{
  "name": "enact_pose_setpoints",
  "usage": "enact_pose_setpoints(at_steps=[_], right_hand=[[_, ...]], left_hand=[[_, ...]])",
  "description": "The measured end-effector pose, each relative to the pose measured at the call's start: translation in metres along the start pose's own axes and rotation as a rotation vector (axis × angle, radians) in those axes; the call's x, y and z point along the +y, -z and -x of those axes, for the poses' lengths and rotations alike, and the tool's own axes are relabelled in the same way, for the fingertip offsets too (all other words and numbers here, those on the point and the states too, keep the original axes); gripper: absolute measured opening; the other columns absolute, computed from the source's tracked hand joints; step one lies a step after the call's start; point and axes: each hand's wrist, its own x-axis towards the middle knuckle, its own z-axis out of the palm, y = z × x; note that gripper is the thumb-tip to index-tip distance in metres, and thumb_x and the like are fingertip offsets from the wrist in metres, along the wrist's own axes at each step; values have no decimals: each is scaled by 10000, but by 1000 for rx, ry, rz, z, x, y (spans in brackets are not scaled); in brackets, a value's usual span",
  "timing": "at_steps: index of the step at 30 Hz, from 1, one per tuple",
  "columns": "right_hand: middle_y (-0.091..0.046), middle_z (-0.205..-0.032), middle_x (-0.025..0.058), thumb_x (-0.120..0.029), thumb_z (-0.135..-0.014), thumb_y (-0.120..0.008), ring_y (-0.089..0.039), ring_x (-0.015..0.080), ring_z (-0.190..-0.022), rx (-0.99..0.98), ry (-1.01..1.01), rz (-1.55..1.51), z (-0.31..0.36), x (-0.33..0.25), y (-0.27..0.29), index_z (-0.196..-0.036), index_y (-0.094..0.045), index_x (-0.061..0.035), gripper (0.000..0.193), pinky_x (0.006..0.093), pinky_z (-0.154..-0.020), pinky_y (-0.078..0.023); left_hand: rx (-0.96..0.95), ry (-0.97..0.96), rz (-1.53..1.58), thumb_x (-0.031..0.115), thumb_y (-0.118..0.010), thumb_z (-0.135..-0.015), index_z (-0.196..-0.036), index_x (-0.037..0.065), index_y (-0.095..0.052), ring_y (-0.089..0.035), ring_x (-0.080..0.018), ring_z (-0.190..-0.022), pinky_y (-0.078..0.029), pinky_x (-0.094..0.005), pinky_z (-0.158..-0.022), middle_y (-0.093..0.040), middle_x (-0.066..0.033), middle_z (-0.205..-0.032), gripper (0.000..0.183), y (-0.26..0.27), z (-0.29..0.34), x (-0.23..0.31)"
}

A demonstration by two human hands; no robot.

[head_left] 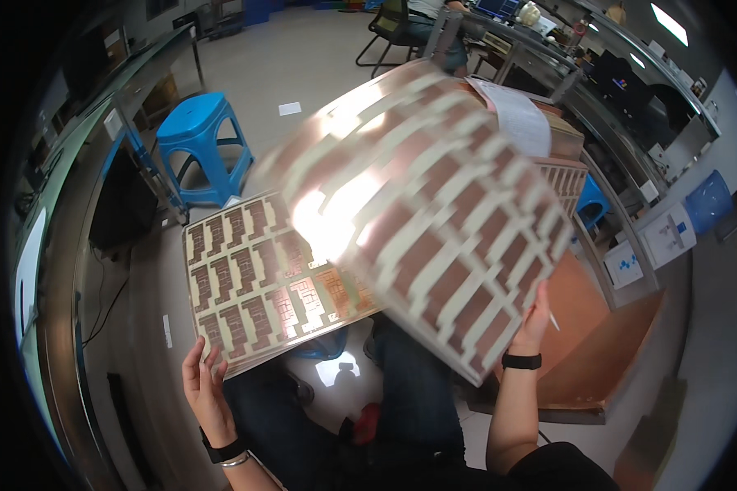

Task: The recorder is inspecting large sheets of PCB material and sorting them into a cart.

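Observation:
My right hand (534, 317) grips the lower right edge of a large copper-patterned circuit board panel (467, 233), raised at a tilt and blurred by motion. A thin white stick (553, 320) pokes out beside that hand; what it belongs to is hidden. Under the raised panel, a second panel (241, 274) with rows of dark copper patterns lies over my lap, apparently on top of others. My left hand (208, 383) is at its near left corner, fingers apart, fingertips by the edge. The raised panel hides the second panel's right part.
To my right stand a large copper-coloured sheet (594, 344) and a stack of panels (563, 182) with a paper sheet (520, 123) on top. A blue stool (201, 143) stands at the left. Workbenches line both sides; a person sits on a chair (389, 33) at the back.

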Motion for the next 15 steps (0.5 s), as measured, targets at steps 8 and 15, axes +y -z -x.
enact_pose_setpoints(at_steps=[8,15], right_hand=[[-455,-1312,117,-98,-931,-505,-481,225,-1172,167,694,30,-32,-44,9,-1302,-398,-28,392,374,-958,-448],[-404,-1354,132,-32,-948,-410,-475,232,-1160,602,796,421,-78,25,97,-1386,-291,-42,454,365,-931,-449]], left_hand=[[21,65,16,172,-499,-952,-1207,32,-502,-560,-183,-1062,-497,-300,-868,-504,-110,-1273,291,10,0,-27],[54,73,26,145,-493,-954,-1184,12,-511,-599,-171,-974,-517,-288,-825,-539,-110,-1207,267,8,-7,-30]])
